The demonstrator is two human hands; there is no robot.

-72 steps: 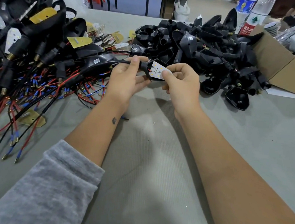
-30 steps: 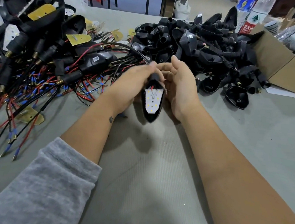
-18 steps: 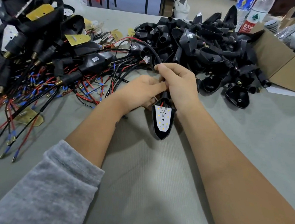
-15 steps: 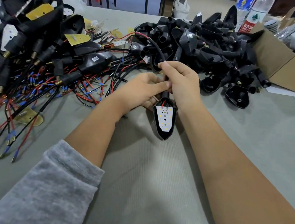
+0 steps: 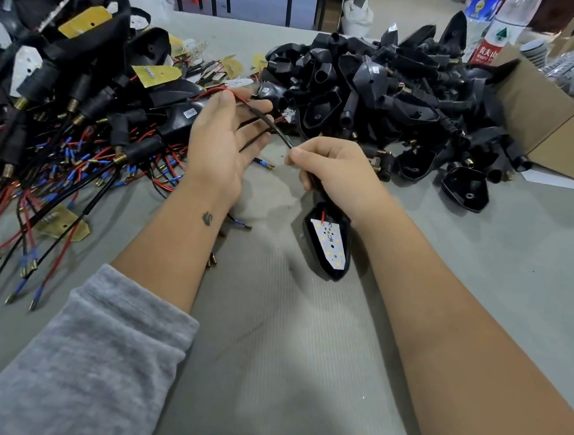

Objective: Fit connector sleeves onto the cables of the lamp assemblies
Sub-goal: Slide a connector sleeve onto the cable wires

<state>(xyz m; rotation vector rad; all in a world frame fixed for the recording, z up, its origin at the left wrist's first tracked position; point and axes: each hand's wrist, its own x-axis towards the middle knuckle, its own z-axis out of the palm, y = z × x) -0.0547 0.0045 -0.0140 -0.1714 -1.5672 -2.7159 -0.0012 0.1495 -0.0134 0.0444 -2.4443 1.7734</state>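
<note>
My right hand (image 5: 337, 176) grips the stem of a black lamp housing (image 5: 311, 240), which hangs below it with its white LED board (image 5: 331, 244) facing up. The lamp's thin black cable (image 5: 278, 134) comes out above my right thumb and runs up and left. It crosses the straight fingers of my left hand (image 5: 223, 140), whose palm is turned toward me. The cable's red wire (image 5: 235, 93) passes by my left thumb tip. The stem under my right fingers is hidden.
A heap of empty black housings and sleeves (image 5: 391, 95) lies behind my right hand. Wired lamp assemblies with red and blue leads (image 5: 63, 124) cover the table's left side. A cardboard box (image 5: 560, 135) and a water bottle (image 5: 495, 34) stand at the far right.
My left hand has let go of the stem, moved up and left and opened along the cable. My right hand has kept hold of the lamp, which stays hanging over the mat.
</note>
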